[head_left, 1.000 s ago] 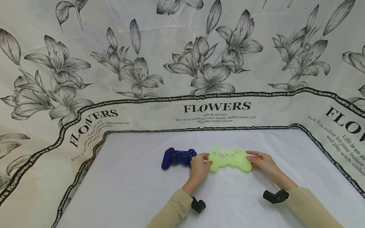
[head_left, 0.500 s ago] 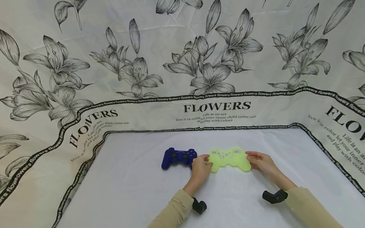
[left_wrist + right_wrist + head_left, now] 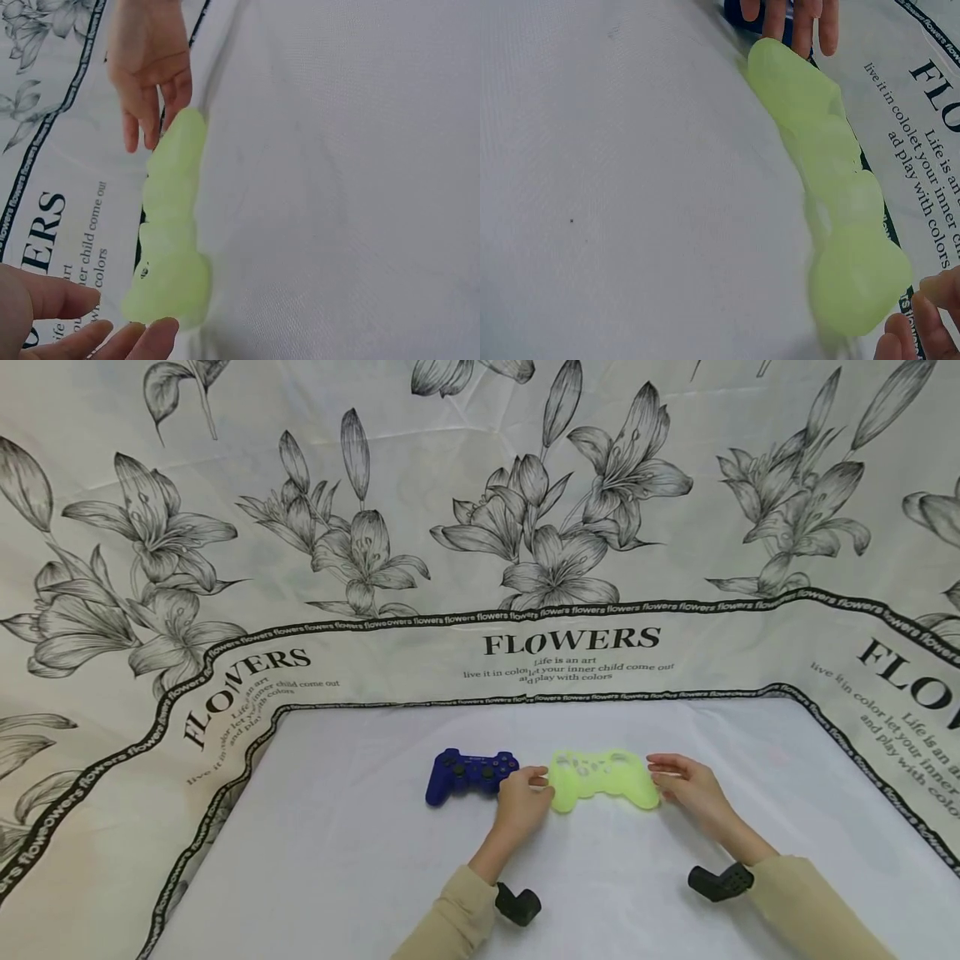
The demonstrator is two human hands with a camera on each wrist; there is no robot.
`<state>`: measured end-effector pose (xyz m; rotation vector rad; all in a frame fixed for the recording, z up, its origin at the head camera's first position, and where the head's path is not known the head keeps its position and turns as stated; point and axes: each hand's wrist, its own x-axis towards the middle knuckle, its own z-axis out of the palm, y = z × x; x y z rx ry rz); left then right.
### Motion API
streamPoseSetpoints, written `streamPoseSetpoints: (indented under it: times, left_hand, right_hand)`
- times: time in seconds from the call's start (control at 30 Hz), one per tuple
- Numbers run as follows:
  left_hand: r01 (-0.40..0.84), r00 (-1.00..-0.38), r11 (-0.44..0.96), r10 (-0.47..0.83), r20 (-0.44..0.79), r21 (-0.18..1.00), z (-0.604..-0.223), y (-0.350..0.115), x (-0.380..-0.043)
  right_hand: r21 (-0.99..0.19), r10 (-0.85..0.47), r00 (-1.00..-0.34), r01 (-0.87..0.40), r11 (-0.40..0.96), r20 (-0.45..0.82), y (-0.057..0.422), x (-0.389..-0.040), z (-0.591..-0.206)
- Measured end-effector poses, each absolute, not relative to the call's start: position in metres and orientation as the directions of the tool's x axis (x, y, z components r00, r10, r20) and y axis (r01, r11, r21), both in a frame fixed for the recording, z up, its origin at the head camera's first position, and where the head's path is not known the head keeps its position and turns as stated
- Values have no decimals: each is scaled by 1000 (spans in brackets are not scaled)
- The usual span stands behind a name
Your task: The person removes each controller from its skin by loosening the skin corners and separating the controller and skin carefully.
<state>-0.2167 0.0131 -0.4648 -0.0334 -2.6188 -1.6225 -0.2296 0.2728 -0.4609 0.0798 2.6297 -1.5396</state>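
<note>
A translucent yellow-green silicone controller cover (image 3: pixel 600 781) lies on the white cloth, with cutouts along its upper part. At its left end my left hand (image 3: pixel 522 803) has thumb and fingers spread apart in the left wrist view; whether a fingertip touches the cover (image 3: pixel 171 232), I cannot tell. By the right end is my right hand (image 3: pixel 693 789), its fingers loosely bent with nothing gripped. In the right wrist view its fingertips (image 3: pixel 930 319) sit just off the cover (image 3: pixel 862 285). A dark blue game controller (image 3: pixel 468 772) lies to the left, its right grip partly hidden behind my left hand.
White cloth (image 3: pixel 360 860) covers the table. A flower-printed curtain (image 3: pixel 570 660) with black trim hangs along the back and sides. Black wrist devices (image 3: pixel 517 904) sit at both sleeve cuffs.
The cover has settled slightly lower and flatter on the cloth. My left hand has drawn a little to the left, and the fingers of both hands have let go of the cover.
</note>
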Motion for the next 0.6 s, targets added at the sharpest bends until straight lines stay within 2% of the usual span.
streamPoseSetpoints:
  times: [0.17, 0.3, 0.6]
  left_hand:
    - [110, -993, 442, 2, 122, 890, -460, 3, -212]
    - [157, -984, 434, -12, 180, 887, -458, -8, -210]
    - [193, -975, 383, -29, 220, 903, -460, -46, -198]
  right_hand:
    - [-805, 26, -999, -20, 594, 45, 258, -227, -458]
    - [-796, 35, -991, -80, 600, 126, 243, -226, -455]
    - [-846, 29, -992, -88, 527, 121, 209, -228, -447]
